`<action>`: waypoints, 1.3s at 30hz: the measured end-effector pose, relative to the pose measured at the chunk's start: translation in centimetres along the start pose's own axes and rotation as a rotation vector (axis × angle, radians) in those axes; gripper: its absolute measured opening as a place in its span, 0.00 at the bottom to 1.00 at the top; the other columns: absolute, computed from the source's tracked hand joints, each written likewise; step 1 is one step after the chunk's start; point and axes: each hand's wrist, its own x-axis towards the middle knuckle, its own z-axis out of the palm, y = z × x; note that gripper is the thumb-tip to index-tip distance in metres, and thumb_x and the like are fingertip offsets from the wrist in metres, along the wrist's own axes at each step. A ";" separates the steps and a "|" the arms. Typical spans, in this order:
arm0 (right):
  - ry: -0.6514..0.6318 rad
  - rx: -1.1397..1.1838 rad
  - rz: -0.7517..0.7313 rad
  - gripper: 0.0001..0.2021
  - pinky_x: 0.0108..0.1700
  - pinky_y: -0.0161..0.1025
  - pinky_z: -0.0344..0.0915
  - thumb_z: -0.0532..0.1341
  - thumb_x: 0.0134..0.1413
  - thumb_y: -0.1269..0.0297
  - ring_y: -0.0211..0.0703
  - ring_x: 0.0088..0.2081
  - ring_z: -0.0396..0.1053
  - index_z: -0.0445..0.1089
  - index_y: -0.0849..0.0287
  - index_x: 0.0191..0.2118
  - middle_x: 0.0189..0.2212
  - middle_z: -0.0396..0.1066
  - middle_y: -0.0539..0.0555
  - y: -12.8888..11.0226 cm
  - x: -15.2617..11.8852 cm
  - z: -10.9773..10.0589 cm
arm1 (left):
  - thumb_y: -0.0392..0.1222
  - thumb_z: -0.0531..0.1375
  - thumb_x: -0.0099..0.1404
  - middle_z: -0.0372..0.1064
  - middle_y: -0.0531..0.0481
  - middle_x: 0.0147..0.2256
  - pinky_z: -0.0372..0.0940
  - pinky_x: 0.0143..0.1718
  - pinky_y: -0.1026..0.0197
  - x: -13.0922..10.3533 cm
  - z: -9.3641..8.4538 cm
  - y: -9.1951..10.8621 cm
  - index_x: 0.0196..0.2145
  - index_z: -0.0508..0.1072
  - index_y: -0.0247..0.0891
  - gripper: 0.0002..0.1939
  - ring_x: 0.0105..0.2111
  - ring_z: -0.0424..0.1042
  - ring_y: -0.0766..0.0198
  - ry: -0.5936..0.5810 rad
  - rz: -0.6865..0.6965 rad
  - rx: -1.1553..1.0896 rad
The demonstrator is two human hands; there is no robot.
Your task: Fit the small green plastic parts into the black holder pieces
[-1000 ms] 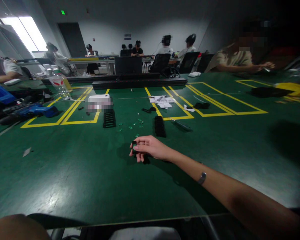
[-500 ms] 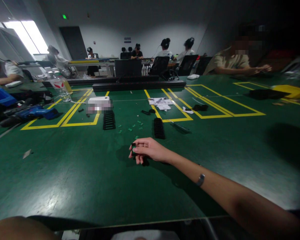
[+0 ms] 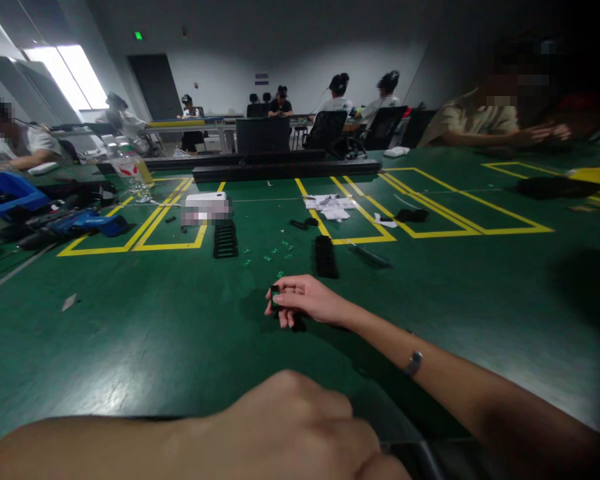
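Observation:
My right hand (image 3: 310, 300) is over the table, pinching a small black rectangular frame (image 3: 275, 289) between thumb and fingers. Green shows inside the frame; whether that is a part or the tabletop behind it I cannot tell. Close to the camera at the bottom, my left hand (image 3: 300, 420) is seen from the back with its fingers curled; what they hold, if anything, is hidden. Just beyond the right hand lie several small green pieces (image 3: 267, 258), like circuit boards. A black slotted rack (image 3: 225, 240) is left of them, and another black rack (image 3: 325, 257) right of them.
On the green table (image 3: 130, 320) are white papers (image 3: 333, 205), a white box (image 3: 207, 205), plastic bottles (image 3: 125, 170), a blue power tool (image 3: 95, 223) and a clear bag-like item (image 3: 367, 253). Long black bars (image 3: 285, 170) lie across the back. Other people sit around.
My left hand has come in from the lower left across the bottom of the view. The right hand keeps its pinch on the black frame. The whole view has shifted slightly.

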 end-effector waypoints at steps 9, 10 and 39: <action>0.100 -0.127 -0.060 0.13 0.34 0.35 0.68 0.67 0.54 0.58 0.39 0.31 0.72 0.71 0.63 0.37 0.30 0.74 0.52 0.4 0.1 -0.4 | 0.50 0.57 0.70 0.71 0.44 0.40 0.67 0.37 0.54 -2.4 2.1 -8.1 0.45 0.68 0.35 0.15 0.39 0.71 0.55 0.152 -0.367 0.257; 0.086 -0.122 -0.062 0.13 0.33 0.35 0.68 0.67 0.54 0.57 0.39 0.31 0.72 0.71 0.64 0.37 0.31 0.74 0.52 0.4 0.1 -0.4 | 0.53 0.57 0.70 0.70 0.44 0.40 0.67 0.38 0.54 -3.0 2.5 -9.4 0.46 0.68 0.35 0.17 0.39 0.70 0.55 0.186 -0.381 0.260; 0.086 0.198 0.037 0.11 0.27 0.31 0.68 0.67 0.55 0.63 0.37 0.26 0.74 0.67 0.65 0.38 0.26 0.72 0.53 0.1 0.2 -0.1 | 0.40 0.57 0.69 0.67 0.39 0.49 0.68 0.50 0.53 -6.0 5.9 -13.3 0.51 0.67 0.37 0.13 0.49 0.70 0.57 0.523 -0.329 -0.145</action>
